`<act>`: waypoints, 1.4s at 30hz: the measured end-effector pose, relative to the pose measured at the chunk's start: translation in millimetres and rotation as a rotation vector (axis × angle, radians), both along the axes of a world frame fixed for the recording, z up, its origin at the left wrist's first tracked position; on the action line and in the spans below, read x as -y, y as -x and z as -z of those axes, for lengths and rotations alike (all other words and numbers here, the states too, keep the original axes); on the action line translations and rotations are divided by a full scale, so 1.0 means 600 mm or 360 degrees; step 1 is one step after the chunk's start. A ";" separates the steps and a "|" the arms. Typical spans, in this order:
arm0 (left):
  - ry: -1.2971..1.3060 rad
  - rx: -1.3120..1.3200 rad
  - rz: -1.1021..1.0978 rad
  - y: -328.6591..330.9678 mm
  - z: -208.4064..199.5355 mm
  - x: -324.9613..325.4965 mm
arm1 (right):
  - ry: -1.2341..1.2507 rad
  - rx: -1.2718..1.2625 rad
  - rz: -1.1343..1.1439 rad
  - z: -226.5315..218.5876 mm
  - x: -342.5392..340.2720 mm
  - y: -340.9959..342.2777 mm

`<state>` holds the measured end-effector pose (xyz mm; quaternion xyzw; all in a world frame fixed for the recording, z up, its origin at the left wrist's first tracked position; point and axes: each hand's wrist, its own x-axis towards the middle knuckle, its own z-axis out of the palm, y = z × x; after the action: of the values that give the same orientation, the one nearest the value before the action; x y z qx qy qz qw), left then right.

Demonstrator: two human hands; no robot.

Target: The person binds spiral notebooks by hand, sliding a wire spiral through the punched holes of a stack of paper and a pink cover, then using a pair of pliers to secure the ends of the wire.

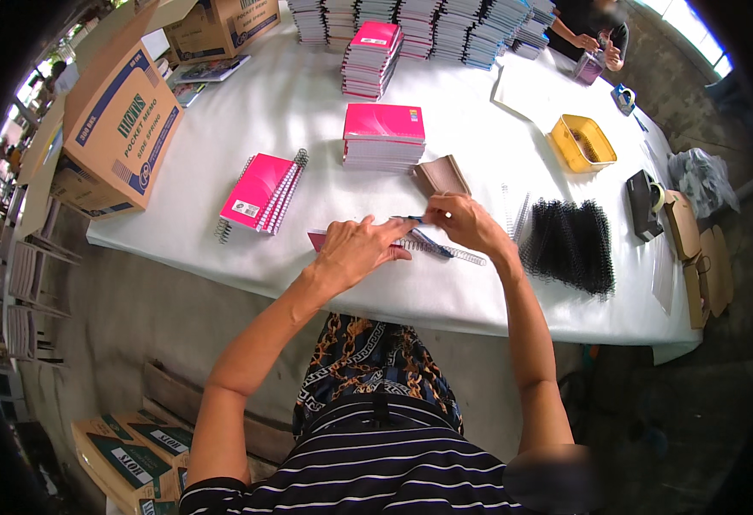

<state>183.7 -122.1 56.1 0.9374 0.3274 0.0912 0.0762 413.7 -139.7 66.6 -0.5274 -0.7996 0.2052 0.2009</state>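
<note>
My left hand (350, 251) lies over a small pink notebook (316, 239) near the table's front edge, thumb and fingers holding it down. Most of that notebook is hidden beneath the hand. A thin spiral coil (469, 257) runs out from its edge to the right. Just right of the notebook, my right hand (466, 223) is closed in a pinch; whatever sits between its fingertips is too small to make out. Under and beside those fingertips shows a slim dark blue tool (435, 245), partly covered, its kind unclear. A brown open cardboard piece (443, 174) sits just beyond the right hand.
Pink notebooks with coils (260, 190) lie to the left. A pink notebook stack (384, 136) stands ahead, taller stacks behind. To the right are black coils (569, 245), a yellow basket (584, 144) and a tape dispenser (645, 206). A carton (119, 129) stands left; another person (595, 43) works far right.
</note>
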 end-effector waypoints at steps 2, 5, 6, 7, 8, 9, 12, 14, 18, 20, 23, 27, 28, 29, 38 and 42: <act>0.0017 -0.0061 0.0072 -0.002 -0.009 -0.004 | -0.0050 0.0199 -0.0015 0.020 -0.008 -0.025; -0.0431 0.0203 0.0152 -0.001 0.013 -0.008 | -0.0060 0.0229 -0.0238 0.052 0.008 -0.027; -0.0373 0.0064 0.0201 0.004 0.013 -0.010 | -0.0060 0.0352 -0.0095 0.052 0.023 -0.019; -0.0299 0.0010 0.0227 0.005 0.012 -0.009 | -0.0192 0.0418 -0.0078 0.060 0.035 -0.033; -0.0232 -0.0051 0.0234 0.012 0.013 -0.012 | 0.0216 0.0617 0.0002 0.031 0.035 -0.030; -0.0163 -0.0112 0.0236 0.022 0.015 -0.011 | 0.0625 0.0813 0.0083 0.001 0.035 -0.025; -0.0251 0.0002 0.0298 0.024 0.023 -0.014 | 0.0480 0.0691 0.0163 -0.010 -0.002 -0.081; -0.0225 0.0071 0.0347 0.014 0.017 -0.019 | -0.0236 0.0547 0.0041 0.007 -0.064 -0.107; -0.0304 0.0302 0.0383 0.017 0.016 -0.022 | -0.0209 0.0964 -0.0241 0.031 -0.140 -0.118; -0.0416 0.0322 0.0343 0.024 0.015 -0.024 | 0.0155 0.0934 -0.0154 0.009 -0.142 -0.127; -0.0358 0.0022 -0.0018 0.106 0.016 -0.015 | 0.0629 0.0358 -0.0241 -0.044 -0.129 -0.031; -0.0186 -0.0008 -0.0027 0.065 0.011 -0.029 | 0.0795 -0.0223 -0.0640 -0.052 -0.067 -0.043; -0.0173 0.0014 0.0000 0.061 0.011 -0.035 | 0.0849 -0.0111 -0.0601 -0.046 -0.070 -0.026; -0.0154 -0.0001 0.0015 0.060 0.012 -0.038 | 0.0902 0.0002 -0.0564 -0.042 -0.071 -0.016; 0.0008 -0.0014 -0.0023 0.052 -0.007 -0.049 | 0.0764 -0.0612 -0.0749 -0.019 -0.078 -0.013; 0.0068 0.0019 -0.0025 0.054 -0.003 -0.052 | 0.0891 -0.0385 -0.0612 -0.021 -0.082 0.006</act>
<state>151.3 -90.8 58.0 0.9323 0.3364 0.0902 0.0976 410.1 -90.2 79.0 -0.3737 -0.7674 0.5113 0.0996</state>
